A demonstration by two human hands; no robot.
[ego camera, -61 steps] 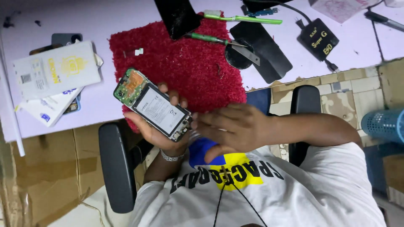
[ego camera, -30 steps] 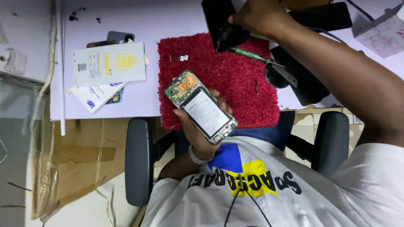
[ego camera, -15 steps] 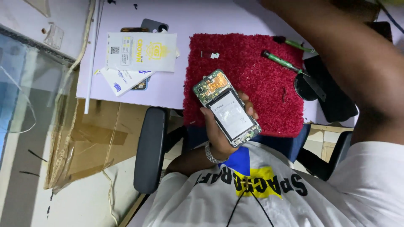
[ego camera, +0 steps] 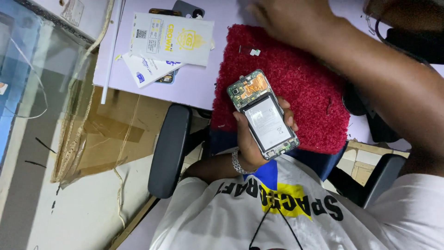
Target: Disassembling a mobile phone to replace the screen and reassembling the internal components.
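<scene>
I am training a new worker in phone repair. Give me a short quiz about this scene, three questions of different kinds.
1. True or false: the opened phone lies flat on the red mat.
2. What holds the phone? A) the left hand B) a co-worker's hand C) a clamp
3. Fill in: seen by the person, the white packets lie on the desk to the ___ of the mat.

Key: 1 false, it is held up over the mat's near edge; 2 A; 3 left.
</scene>
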